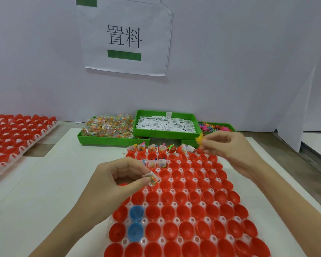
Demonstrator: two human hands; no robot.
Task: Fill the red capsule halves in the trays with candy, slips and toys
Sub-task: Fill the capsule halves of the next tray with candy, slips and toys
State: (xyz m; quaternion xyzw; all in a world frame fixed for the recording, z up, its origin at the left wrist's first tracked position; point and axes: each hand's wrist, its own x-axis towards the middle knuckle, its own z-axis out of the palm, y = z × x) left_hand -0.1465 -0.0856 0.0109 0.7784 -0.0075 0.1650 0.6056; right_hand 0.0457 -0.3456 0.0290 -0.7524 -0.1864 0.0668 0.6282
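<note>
Red capsule halves in second tray (17,134) far left on desk (44,191), all look unfilled from here. L hand (119,180): grip clenched on small candy packet w/ slip (152,179), pinched between thumb + fingertips, hovering over left edge of main tray (174,191), approx 3rd row from back. Main tray centre: red capsule halves (183,210) open side up, mostly unfilled; back row + a few in 3rd row already hold candy/slips/toys. Two blue halves (136,221) near front-left of that tray, one behind the other. Behind tray, 3 green bins: candy bin (107,127) left, slips bin (165,124) mid, stacked partly on neighbours, toys bin (217,127) right. R hand (230,149): grip pinching yellow toy (199,140), held above back-right corner of main tray, just in front of toys bin. Paper sign (124,36) on wall behind.
</note>
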